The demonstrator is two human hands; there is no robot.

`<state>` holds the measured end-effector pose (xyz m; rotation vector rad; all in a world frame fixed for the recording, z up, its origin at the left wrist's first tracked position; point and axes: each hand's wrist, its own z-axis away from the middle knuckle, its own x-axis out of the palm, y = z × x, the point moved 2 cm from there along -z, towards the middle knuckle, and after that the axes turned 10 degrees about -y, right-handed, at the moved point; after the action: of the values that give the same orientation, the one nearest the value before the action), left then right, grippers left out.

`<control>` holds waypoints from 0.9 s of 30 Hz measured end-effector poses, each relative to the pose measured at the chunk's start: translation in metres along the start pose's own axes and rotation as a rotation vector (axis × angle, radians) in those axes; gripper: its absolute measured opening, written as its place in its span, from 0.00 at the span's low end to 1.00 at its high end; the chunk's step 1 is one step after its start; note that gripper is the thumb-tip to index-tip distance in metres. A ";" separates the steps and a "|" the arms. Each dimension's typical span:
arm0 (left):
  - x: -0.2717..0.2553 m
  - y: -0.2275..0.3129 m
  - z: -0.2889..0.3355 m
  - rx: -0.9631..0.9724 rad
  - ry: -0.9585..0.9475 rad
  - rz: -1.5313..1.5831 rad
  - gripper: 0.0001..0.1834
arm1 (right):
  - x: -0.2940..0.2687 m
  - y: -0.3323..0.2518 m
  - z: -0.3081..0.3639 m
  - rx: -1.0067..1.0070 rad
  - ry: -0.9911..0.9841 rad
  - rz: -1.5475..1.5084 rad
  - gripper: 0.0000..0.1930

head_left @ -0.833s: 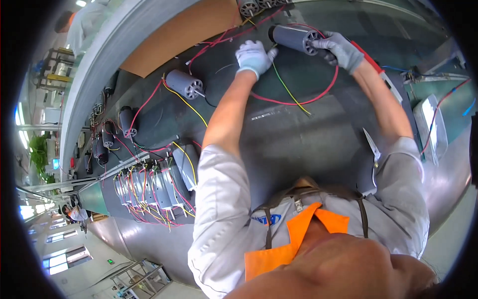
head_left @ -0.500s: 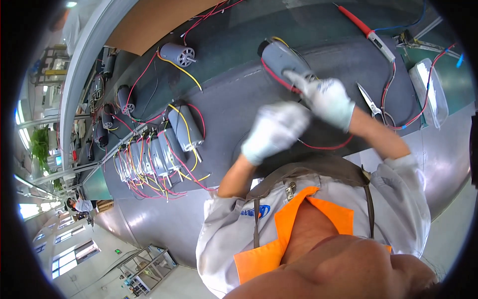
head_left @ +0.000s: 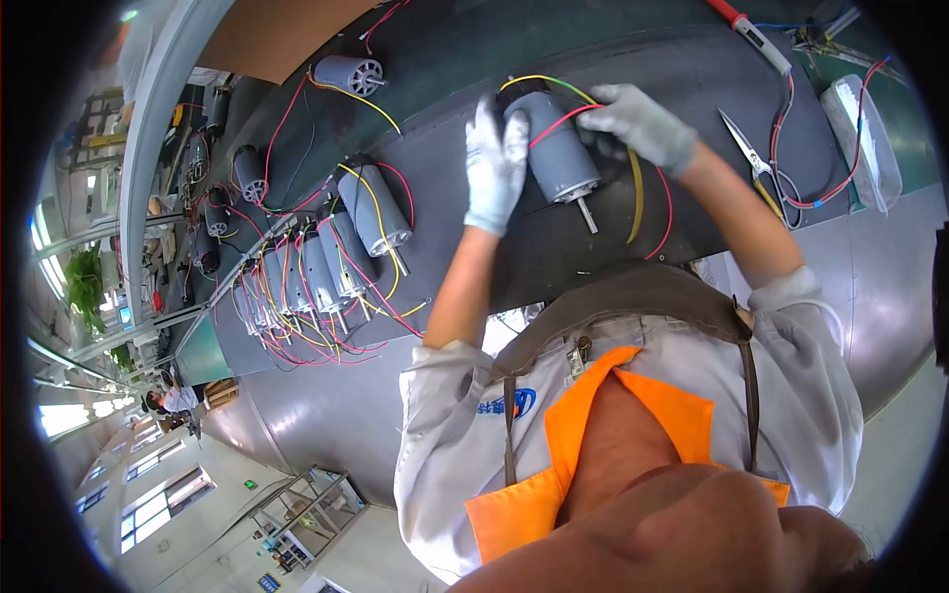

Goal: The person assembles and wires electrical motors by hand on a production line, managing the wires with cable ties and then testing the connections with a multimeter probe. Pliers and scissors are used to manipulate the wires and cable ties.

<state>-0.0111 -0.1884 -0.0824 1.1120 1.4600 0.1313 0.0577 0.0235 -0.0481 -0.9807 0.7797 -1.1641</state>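
Observation:
A grey cylindrical motor (head_left: pixel 557 158) lies on the dark bench mat in front of me, its shaft pointing toward me. My left hand (head_left: pixel 494 168), in a white glove, is upright along the motor's left side with fingers stretched and apart. Whether its thumb touches the casing I cannot tell. At the upper right of the motor, my right hand (head_left: pixel 641 127), also gloved, has its fingers closed on the red and yellow-green motor wires. Below that hand hang a blurred yellow wire end (head_left: pixel 636 203) and a red wire end (head_left: pixel 668 212).
Several similar motors (head_left: pixel 376 212) with red and yellow leads stand in a row at the left. Another motor (head_left: pixel 348 74) lies farther back. To the right are scissors (head_left: pixel 743 143), a red-and-white pen-shaped tool (head_left: pixel 761 44) with a cable, and a clear plastic tray (head_left: pixel 858 138).
The motor has turned so its shaft faces me. My left hand has moved up and left to its side, fingers now spread. My right hand has moved up to the wires.

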 end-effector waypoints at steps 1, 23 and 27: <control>-0.001 -0.020 0.000 -0.063 -0.059 0.225 0.32 | -0.007 -0.007 0.022 0.021 -0.075 -0.206 0.32; 0.012 0.015 -0.040 -0.055 -0.162 -0.140 0.22 | -0.196 0.004 0.231 -0.009 0.957 0.402 0.16; 0.025 0.032 -0.039 0.007 -0.293 -0.187 0.17 | -0.340 0.091 0.258 0.350 1.152 1.054 0.16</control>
<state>-0.0207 -0.1343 -0.0690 0.9496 1.2918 -0.1623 0.2428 0.4184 -0.0290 0.5342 1.6349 -0.7576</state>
